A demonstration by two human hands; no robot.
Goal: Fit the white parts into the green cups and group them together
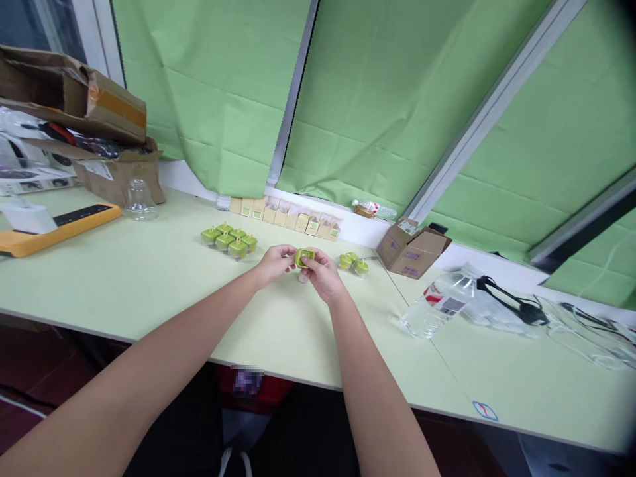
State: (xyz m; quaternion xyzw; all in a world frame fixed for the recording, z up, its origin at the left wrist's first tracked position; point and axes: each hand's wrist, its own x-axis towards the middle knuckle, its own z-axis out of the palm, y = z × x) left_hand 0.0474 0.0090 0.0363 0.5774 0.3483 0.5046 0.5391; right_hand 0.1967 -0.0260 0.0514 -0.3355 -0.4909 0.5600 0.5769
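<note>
Both my hands meet over the middle of the pale green table (pixel 124 285). My left hand (pixel 275 263) and my right hand (pixel 321 271) each pinch the same small green box-shaped item (pixel 304 257), held just above the tabletop. A cluster of several like green items (pixel 229 240) sits to the left of my hands. A smaller group of two or three green items (pixel 353 263) lies just right of them. Whether the held item is open or closed is too small to tell.
A row of small cream cartons (pixel 285 216) lines the window sill. A brown cardboard box (pixel 411 250) stands at right, with a clear plastic bottle (pixel 432 306) lying beyond it and black cables (pixel 517 305). At left are a yellow device (pixel 54 228), a glass dome (pixel 139 199) and open cartons (pixel 74 99).
</note>
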